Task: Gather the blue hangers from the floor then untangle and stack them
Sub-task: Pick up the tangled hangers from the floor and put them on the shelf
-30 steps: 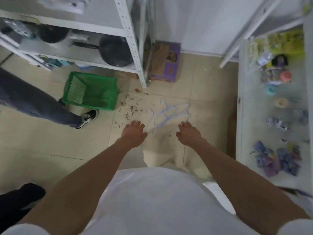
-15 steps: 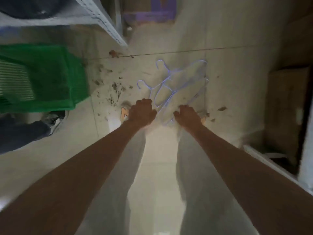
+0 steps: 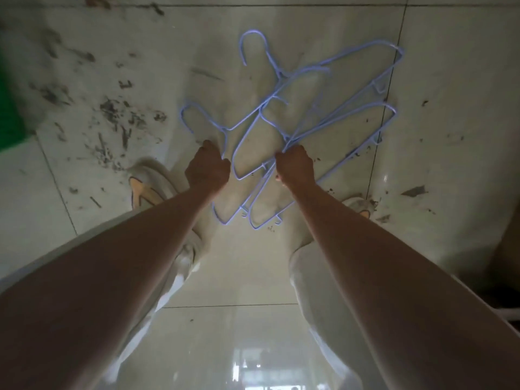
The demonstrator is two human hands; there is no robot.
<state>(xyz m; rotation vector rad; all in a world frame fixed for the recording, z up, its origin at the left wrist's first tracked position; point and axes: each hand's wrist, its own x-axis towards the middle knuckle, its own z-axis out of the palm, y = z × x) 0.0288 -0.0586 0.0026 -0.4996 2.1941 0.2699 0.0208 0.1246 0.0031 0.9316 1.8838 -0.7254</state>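
the blue hangers (image 3: 295, 119) lay in a tangled heap on the tiled floor (image 3: 450, 80), filling the centre and upper right of the frame, hooks pointing toward the upper left and the long shoulder bars crossing one another. the left hand (image 3: 207, 167), just left of centre, was curled into a fist at the near edge of the heap, right against a thin blue wire; it looked to be gripping that wire, though only the back of the hand showed, so the hold itself could not be seen plainly. the right hand (image 3: 295, 167), just right of centre, was closed round a bunch of bars where several hangers crossed, probably because taking them at the crossing lets one pull bring up many at once. both arms reached straight down from the lower corners of the frame, the person bent over with a pale shoe (image 3: 149, 178) at middle left and another shoe tip (image 3: 357, 205) at middle right, feet set either side of the pile so the hands could work between them. dark scraps of debris (image 3: 112, 119) lay scattered across the upper left tiles, near the pile but apart from it, and a green edge (image 3: 8, 108) showed at the far left. judging by this, gathering was only beginning; the untangling and stacking were not yet done.
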